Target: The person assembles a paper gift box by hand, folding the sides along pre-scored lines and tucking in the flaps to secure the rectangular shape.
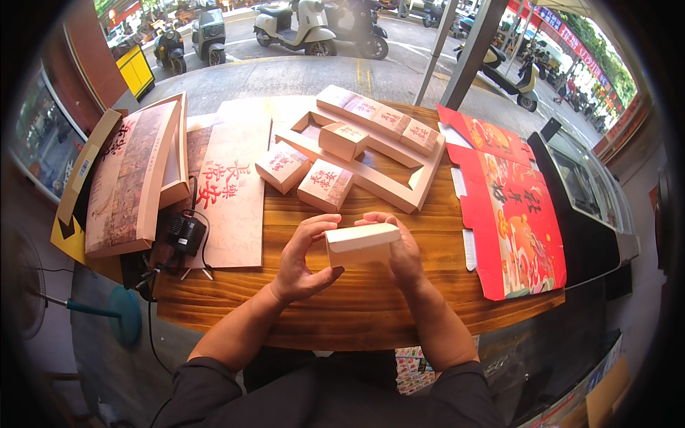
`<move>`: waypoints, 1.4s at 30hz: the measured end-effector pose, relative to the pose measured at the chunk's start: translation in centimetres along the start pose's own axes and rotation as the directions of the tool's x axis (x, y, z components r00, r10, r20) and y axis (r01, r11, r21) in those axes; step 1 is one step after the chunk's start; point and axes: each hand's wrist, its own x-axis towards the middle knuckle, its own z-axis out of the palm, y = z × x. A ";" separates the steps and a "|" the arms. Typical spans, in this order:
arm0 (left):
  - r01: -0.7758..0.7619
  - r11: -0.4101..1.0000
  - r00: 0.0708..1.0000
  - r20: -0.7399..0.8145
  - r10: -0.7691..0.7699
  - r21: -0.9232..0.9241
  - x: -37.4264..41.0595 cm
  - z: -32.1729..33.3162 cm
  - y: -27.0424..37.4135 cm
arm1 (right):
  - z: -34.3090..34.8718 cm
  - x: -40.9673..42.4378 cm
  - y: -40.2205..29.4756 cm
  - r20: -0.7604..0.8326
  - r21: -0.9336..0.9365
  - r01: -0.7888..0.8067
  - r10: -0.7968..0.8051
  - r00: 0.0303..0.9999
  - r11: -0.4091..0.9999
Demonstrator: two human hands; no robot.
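Note:
Above the table's near part, a small pale paperboard box (pixel 361 249) is between my two hands, one long side turned towards me. My right hand (pixel 404 251) grips its right end. Around the left end curves my left hand (pixel 305 259), fingers behind and thumb by the lower edge, with a gap at the palm. Just beyond lie two printed small boxes, a left one (pixel 283 163) and a right one (pixel 326 184). Another small box (pixel 344 140) rests tilted on a paperboard tray insert (pixel 385 188). A row of printed boxes (pixel 374 113) stands along the insert's far side.
A flat printed panel (pixel 235 214) and a black device with cables (pixel 186 232) lie left. Farther left stands a large printed gift box (pixel 131 182). Red flattened cartons (pixel 516 224) cover the wooden table's (pixel 299 321) right end, beside a glass-fronted display case (pixel 583 187). Scooters (pixel 294 27) are parked outside.

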 end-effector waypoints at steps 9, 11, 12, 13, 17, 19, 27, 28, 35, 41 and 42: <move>0.108 0.947 0.982 -0.118 -0.149 -0.303 -0.3 0.1 -1.5 | 1.3 -0.4 0.1 0.160 -0.131 0.361 -0.340 0.927 0.923; 0.068 0.952 0.985 -0.133 -0.112 -0.298 -0.3 0.2 -1.4 | 1.2 -0.7 0.3 0.154 -0.194 0.399 -0.374 0.915 0.896; 0.065 0.958 0.984 -0.141 -0.108 -0.280 -0.3 0.2 -1.5 | 1.3 -0.7 0.2 0.147 -0.190 0.402 -0.379 0.914 0.896; 0.063 0.963 0.983 -0.149 -0.105 -0.261 -0.3 0.1 -1.5 | 1.4 -0.7 -0.1 0.139 -0.186 0.406 -0.385 0.912 0.895; 0.074 0.961 0.983 -0.140 -0.114 -0.266 -0.1 0.2 -1.4 | 1.4 -0.9 -0.3 0.150 -0.321 0.409 -0.381 0.912 0.854; 0.081 0.967 0.985 -0.131 -0.115 -0.242 -0.3 0.2 -1.4 | 1.2 -0.7 -0.1 0.158 -0.392 0.436 -0.408 0.899 0.810; 0.104 0.960 0.988 -0.082 -0.129 -0.261 -0.5 0.1 -1.3 | 1.3 -0.5 -0.9 0.189 -0.519 0.477 -0.449 0.874 0.710; 0.098 0.961 0.989 -0.080 -0.122 -0.258 -0.5 0.1 -1.2 | 1.4 -0.5 -0.9 0.197 -0.508 0.482 -0.449 0.872 0.714; 0.093 0.953 0.992 -0.053 -0.113 -0.288 -0.5 0.1 -1.2 | 0.6 -0.2 -0.3 0.226 -0.477 0.448 -0.387 0.894 0.756; 0.126 0.933 0.990 -0.025 -0.142 -0.337 -0.5 -0.1 -1.1 | 1.1 -0.7 -0.7 0.185 -0.502 0.409 -0.368 0.911 0.762; 0.111 0.939 0.992 -0.026 -0.127 -0.324 -0.5 -0.1 -1.1 | 1.2 -0.7 -0.7 0.181 -0.492 0.407 -0.367 0.913 0.770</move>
